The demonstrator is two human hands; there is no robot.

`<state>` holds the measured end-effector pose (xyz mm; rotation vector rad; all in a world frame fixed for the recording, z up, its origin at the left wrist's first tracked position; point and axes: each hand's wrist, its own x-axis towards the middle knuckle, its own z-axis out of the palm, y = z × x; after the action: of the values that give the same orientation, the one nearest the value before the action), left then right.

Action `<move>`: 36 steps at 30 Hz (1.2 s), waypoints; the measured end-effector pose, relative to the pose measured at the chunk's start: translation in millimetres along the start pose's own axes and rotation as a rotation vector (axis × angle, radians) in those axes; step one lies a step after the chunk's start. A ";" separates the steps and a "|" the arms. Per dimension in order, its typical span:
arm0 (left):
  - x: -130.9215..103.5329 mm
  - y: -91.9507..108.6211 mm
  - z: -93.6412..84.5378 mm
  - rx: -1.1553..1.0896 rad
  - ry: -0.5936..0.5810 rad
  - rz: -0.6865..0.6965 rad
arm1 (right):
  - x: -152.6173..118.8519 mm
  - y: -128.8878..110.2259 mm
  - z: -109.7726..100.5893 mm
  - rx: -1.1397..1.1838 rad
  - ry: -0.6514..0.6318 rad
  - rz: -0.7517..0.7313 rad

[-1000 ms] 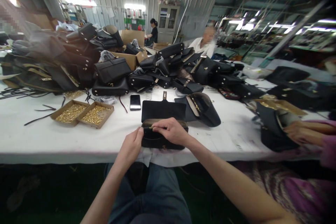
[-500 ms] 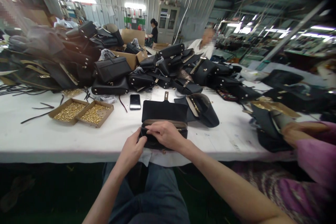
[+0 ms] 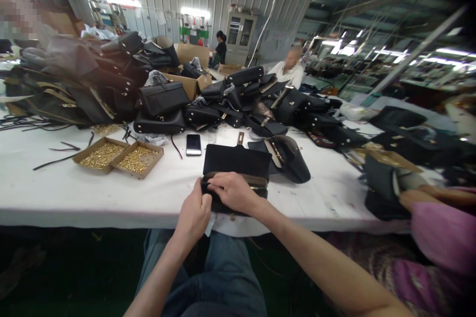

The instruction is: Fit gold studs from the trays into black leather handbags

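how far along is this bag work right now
Looks done: nothing can be confirmed; many black bags are piled behind, finished or not I cannot tell. In hand: the left hand and right hand grip the open black bag at the table edge. Left: trays of gold fittings remain full.

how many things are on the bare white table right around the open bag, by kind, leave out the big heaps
Open black flap bag under the left hand and right hand: 1
Shallow cardboard trays of gold metal fittings: 2
Black smartphone: 1
Black rounded bag with gold clasp: 1
Total: 5
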<state>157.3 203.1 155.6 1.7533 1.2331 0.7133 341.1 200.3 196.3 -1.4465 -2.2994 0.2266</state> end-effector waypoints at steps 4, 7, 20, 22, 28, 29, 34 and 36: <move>-2.0 5.8 -2.9 0.054 -0.015 0.006 | -1.5 0.4 -2.2 -0.120 0.028 -0.005; -0.8 9.3 -6.6 0.120 0.006 0.031 | -1.8 1.4 -4.7 -0.104 0.069 0.002; 4.9 33.1 -20.7 0.398 0.081 0.119 | 1.1 9.8 1.3 0.091 0.134 -0.050; 5.1 36.9 -25.2 0.416 0.037 0.141 | 3.0 12.9 1.3 0.114 0.120 -0.025; 11.7 50.1 -35.8 0.620 -0.117 0.206 | 2.8 15.6 7.1 0.112 0.122 0.089; 14.6 52.4 -35.6 0.653 -0.152 0.204 | 2.1 15.2 7.4 0.107 0.120 0.076; 31.4 57.1 -26.7 0.660 -0.232 0.164 | 7.3 8.7 -19.9 0.184 -0.122 0.035; 34.7 55.0 -23.6 0.638 -0.232 0.164 | 20.0 4.2 -45.3 0.247 -0.265 0.061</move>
<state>174.7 235.0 214.5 2.3986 1.2423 0.1902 356.3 216.4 240.8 -1.4313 -2.3282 0.7332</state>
